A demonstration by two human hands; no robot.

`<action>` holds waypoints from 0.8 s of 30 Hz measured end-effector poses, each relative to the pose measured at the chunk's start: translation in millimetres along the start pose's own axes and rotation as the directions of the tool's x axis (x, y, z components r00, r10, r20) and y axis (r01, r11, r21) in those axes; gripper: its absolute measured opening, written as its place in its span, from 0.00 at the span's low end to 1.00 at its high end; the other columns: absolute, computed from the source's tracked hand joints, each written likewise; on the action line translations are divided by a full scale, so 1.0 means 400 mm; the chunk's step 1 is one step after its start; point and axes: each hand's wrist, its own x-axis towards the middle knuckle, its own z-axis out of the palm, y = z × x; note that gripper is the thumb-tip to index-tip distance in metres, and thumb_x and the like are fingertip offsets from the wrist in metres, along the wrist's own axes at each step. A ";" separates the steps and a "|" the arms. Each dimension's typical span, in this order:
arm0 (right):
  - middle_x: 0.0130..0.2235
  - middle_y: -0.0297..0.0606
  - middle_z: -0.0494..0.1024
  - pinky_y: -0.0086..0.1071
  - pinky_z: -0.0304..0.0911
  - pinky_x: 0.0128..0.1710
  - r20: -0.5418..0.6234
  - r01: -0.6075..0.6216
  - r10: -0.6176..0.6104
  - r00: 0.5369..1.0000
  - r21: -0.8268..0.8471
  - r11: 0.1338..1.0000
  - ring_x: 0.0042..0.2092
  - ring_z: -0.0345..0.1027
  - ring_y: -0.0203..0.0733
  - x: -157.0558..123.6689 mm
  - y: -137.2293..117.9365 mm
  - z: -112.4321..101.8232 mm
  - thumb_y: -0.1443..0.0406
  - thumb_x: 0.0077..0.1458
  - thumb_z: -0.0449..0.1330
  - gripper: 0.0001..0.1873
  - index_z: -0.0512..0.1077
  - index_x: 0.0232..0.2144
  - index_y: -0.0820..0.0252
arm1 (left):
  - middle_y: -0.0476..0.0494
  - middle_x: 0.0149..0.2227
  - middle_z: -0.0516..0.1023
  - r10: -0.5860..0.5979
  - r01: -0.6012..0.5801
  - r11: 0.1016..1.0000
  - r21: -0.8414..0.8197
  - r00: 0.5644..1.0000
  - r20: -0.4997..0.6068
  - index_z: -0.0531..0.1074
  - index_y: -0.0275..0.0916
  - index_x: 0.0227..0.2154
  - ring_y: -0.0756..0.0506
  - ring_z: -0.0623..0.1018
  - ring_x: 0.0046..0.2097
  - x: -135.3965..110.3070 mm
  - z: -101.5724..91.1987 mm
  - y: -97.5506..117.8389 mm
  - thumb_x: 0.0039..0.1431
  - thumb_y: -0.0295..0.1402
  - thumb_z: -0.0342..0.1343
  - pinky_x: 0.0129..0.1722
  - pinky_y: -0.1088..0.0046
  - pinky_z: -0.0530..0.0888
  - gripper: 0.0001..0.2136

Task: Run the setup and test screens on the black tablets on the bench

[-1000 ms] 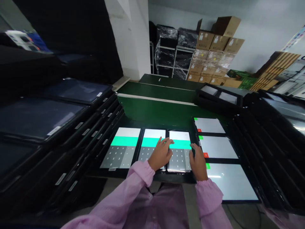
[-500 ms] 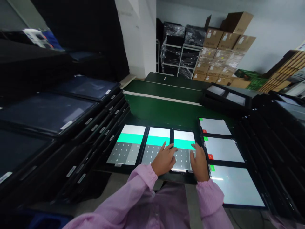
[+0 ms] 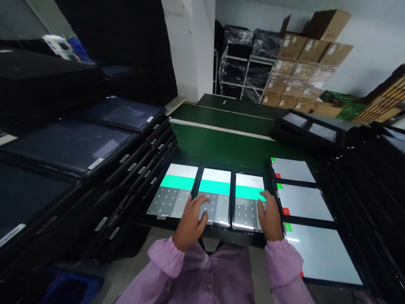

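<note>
The left hand [image 3: 190, 221] has moved leftward since half a second ago, from the border of two tablets to the lower part of the middle black-framed tablet with a lit grey keypad and green band [image 3: 217, 188]. Its fingers are spread and slightly bent, thumb apart, holding nothing. The right hand [image 3: 270, 215] remains at the right edge of the right-hand black-framed keypad tablet [image 3: 247, 213], thumb and forefinger parted, no object gripped. Pale round marks now show on that tablet's upper keys.

The three keypad tablets, including the left-hand one [image 3: 177, 183], lie side by side at the near edge of the dark green bench [image 3: 218, 143]. Green surface extends behind them. A narrow dark gap separates them from a column of three white-screened black-framed tablets [image 3: 306, 202].

Fingertip contact with the glass cannot be determined. The left hand covers part of the middle keypad; the right sleeve overlaps the lowest white screen. The blue plastic object [image 3: 71, 285] is cut off below.
</note>
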 end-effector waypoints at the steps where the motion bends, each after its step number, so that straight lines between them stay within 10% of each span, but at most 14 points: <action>1: 0.57 0.51 0.75 0.60 0.56 0.66 0.019 0.009 -0.009 1.000 0.008 1.000 0.60 0.66 0.56 0.000 -0.006 -0.001 0.55 0.70 0.48 0.23 0.69 0.56 0.61 | 0.40 0.58 0.77 -0.007 0.007 1.000 0.001 1.000 -0.009 0.65 0.44 0.58 0.38 0.70 0.67 -0.005 -0.002 -0.007 0.67 0.25 0.46 0.72 0.39 0.56 0.19; 11: 0.61 0.58 0.71 0.53 0.60 0.62 -0.225 -0.296 0.339 0.913 0.206 0.933 0.62 0.65 0.60 -0.117 -0.048 -0.019 0.47 0.69 0.52 0.35 0.66 0.64 0.68 | 0.37 0.60 0.76 -0.016 0.016 1.000 0.001 1.000 0.020 0.60 0.42 0.62 0.37 0.70 0.66 0.058 -0.006 -0.015 0.65 0.24 0.47 0.73 0.38 0.53 0.22; 24: 0.60 0.56 0.72 0.50 0.58 0.62 -0.326 -0.297 0.412 0.851 0.347 0.889 0.62 0.65 0.56 -0.167 -0.039 0.023 0.51 0.71 0.51 0.30 0.70 0.62 0.68 | 0.39 0.53 0.80 0.157 -0.210 0.962 0.176 0.949 0.275 0.69 0.40 0.57 0.36 0.64 0.71 0.202 0.022 -0.004 0.65 0.23 0.47 0.75 0.37 0.48 0.19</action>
